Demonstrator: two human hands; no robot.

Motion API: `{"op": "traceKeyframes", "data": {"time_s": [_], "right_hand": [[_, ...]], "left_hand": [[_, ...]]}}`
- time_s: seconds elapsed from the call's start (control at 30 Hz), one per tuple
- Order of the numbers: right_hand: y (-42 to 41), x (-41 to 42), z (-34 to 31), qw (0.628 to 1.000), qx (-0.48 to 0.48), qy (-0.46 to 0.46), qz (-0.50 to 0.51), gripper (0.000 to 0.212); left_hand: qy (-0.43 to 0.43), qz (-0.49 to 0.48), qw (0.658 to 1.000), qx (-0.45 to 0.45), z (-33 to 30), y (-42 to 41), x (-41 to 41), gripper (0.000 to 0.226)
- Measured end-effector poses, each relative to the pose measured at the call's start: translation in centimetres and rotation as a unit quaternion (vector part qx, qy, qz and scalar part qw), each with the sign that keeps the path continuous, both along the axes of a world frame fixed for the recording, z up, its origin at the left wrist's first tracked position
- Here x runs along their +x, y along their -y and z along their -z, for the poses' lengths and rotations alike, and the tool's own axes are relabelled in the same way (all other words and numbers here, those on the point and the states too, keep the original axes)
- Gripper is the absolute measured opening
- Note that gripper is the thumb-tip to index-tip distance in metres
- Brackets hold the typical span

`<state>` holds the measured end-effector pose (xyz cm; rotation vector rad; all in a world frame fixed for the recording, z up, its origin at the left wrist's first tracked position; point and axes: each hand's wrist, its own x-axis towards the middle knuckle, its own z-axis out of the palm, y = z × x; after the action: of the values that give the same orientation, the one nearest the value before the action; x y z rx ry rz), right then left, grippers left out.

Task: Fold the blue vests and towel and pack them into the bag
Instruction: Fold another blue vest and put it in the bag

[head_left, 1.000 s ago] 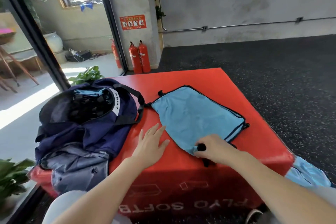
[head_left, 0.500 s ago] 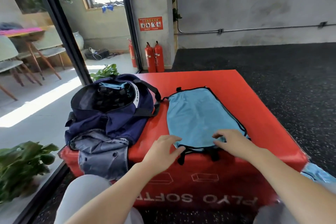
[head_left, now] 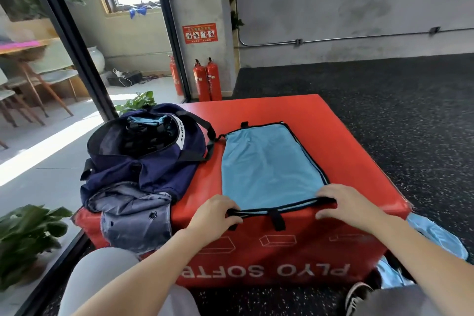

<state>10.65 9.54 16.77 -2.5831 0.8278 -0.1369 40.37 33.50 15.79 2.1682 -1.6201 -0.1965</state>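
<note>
Head view, looking down over a red foam box (head_left: 341, 151) lettered PLYO SOFT on its near face. Lying flat on top, right of centre: a light blue vest (head_left: 266, 164) with black trim, folded into a rough rectangle, near edge along the box's front lip, a short black strap dangling over that lip. Left hand (head_left: 213, 215) at the vest's near left corner, fingers curled over the black edging and gripping it. Right hand (head_left: 351, 205) at the near right corner, fingers bent down onto the trim there, pinching the same edge against the box. Both forearms reaching in from the bottom of the frame.

Just left of the vest, touching it by a black shoulder strap: a navy duffel bag (head_left: 154, 169), slumped on the box's left part, mouth wide open and facing up. Inside the bag: light blue fabric (head_left: 143, 120) at the far side of the opening and a dark jumble of black straps beneath; further contents too dark to tell. Draped over the box's front left corner below the bag: a grey-blue garment (head_left: 133, 215) with snap buttons.

On the floor beside the box's right lower corner: more light blue cloth (head_left: 436, 236), crumpled, partly hidden by the right forearm.

Beyond the box, against a concrete pillar: red fire extinguishers (head_left: 207, 79). Green potted plants (head_left: 23, 236) at lower left
</note>
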Motion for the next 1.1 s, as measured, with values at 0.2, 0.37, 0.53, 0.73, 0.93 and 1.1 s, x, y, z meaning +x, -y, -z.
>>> {"op": "traceKeyframes", "data": {"time_s": [0.2, 0.37, 0.53, 0.73, 0.93, 1.1], "right_hand": [[-0.7, -0.7, 1.3, 0.998, -0.008, 0.058, 0.001, 0.030], [-1.4, -0.7, 1.9, 0.994, -0.095, 0.058, -0.020, 0.014], [-1.6, -0.8, 1.7, 0.989, -0.133, 0.045, -0.037, 0.008], [-2.4, -0.9, -0.7, 0.997, -0.003, 0.077, 0.023, 0.008], [-2.1, -1.4, -3.2, 0.984, 0.106, 0.133, 0.056, 0.010], [-1.2, -0.7, -5.0, 0.968, 0.167, 0.172, 0.075, 0.011]], "left_hand": [[0.017, 0.024, 1.000, -0.008, 0.8, -0.9, 0.4, 0.034], [0.028, 0.022, 0.999, -0.022, 0.3, -1.3, 0.2, 0.023], [-0.031, -0.001, 0.999, -0.015, -0.5, -1.5, 0.3, 0.017], [-0.030, 0.006, 0.999, -0.042, -1.4, -1.5, 0.3, 0.009], [-0.153, -0.031, 0.986, -0.061, -3.4, -1.7, 0.8, 0.008], [-0.252, -0.053, 0.959, -0.120, -5.3, -0.7, 0.9, 0.010]]}}
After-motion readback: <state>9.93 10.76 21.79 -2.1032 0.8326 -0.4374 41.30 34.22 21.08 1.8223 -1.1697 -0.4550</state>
